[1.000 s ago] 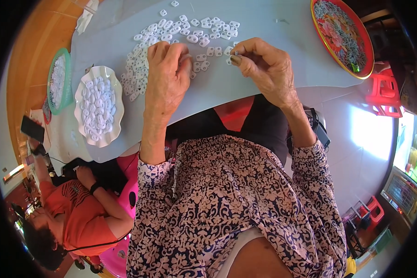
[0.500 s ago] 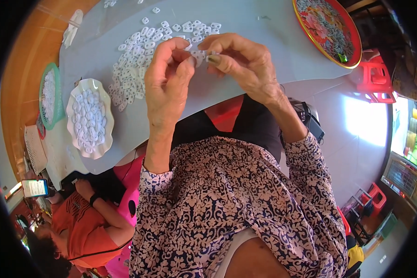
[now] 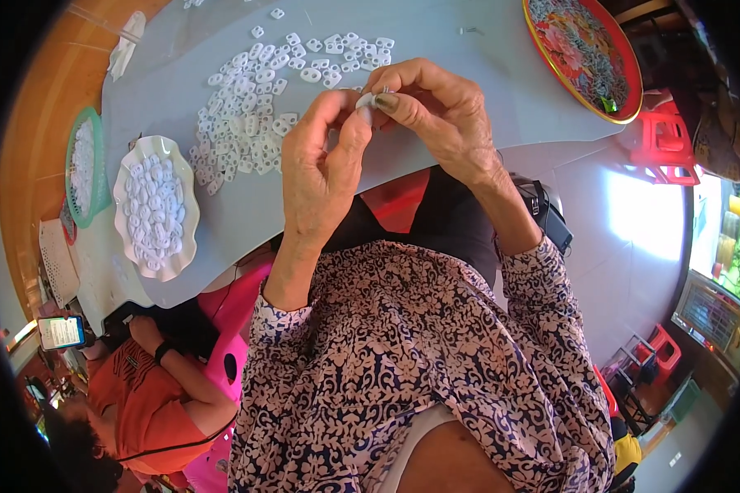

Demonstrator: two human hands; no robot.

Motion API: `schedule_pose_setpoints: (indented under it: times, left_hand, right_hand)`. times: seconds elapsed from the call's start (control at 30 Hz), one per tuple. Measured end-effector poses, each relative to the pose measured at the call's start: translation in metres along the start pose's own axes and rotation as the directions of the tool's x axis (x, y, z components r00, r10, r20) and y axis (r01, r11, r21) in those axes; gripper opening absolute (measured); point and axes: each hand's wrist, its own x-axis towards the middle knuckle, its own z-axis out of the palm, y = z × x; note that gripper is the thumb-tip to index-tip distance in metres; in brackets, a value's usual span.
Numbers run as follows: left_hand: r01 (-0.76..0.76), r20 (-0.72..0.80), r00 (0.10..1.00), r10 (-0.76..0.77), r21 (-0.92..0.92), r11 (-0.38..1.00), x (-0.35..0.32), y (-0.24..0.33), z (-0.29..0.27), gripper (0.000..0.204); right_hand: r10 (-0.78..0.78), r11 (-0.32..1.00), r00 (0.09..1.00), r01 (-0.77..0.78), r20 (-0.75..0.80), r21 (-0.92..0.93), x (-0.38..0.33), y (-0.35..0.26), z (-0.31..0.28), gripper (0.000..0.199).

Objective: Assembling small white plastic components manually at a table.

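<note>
My left hand (image 3: 325, 160) pinches a small white plastic piece (image 3: 365, 100) between thumb and fingertips. My right hand (image 3: 440, 115) meets it from the other side, thumb and forefinger closed on a tiny thing whose metallic tip shows beside the thumbnail; the rest is hidden by the fingers. Both hands are held above the table's near edge, fingertips touching or almost touching. Just beyond my left hand spreads a loose pile of white plastic pieces (image 3: 242, 115), many with two holes.
A scalloped white dish (image 3: 191, 218) of white pieces stands left on the grey table (image 3: 460, 57), near a green basket (image 3: 100, 177). Far right is a red floral tray (image 3: 528, 33) of small metal parts. A person in orange (image 3: 152, 398) sits at lower left, near a lit phone (image 3: 62, 333).
My left hand has moved right with the white piece, closing the gap to my right hand. My right hand has stayed nearly in place.
</note>
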Motion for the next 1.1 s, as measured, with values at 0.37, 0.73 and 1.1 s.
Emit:
schedule_pose_setpoints:
  times: [0.37, 0.73, 1.1]
  left_hand:
    - [0.193, -0.049, 0.977, -0.206, -0.193, 0.962, 0.007, -0.002, -0.005, 0.021]
    - [0.117, -0.067, 0.986, -0.152, -0.368, 0.922, 0.011, -0.005, -0.001, 0.021]
    - [0.048, -0.084, 0.995, -0.059, -0.131, 0.990, 0.012, 0.000, -0.003, 0.024]
  right_hand:
    - [0.082, 0.994, 0.994, -0.086, -0.070, -0.059, -0.004, -0.005, -0.001, 0.014]
    - [0.021, 0.997, 1.000, -0.022, -0.006, -0.080, -0.005, -0.005, 0.001, 0.018]
    - [0.077, 0.996, 0.997, -0.078, -0.016, -0.039, -0.005, -0.009, 0.003, 0.024]
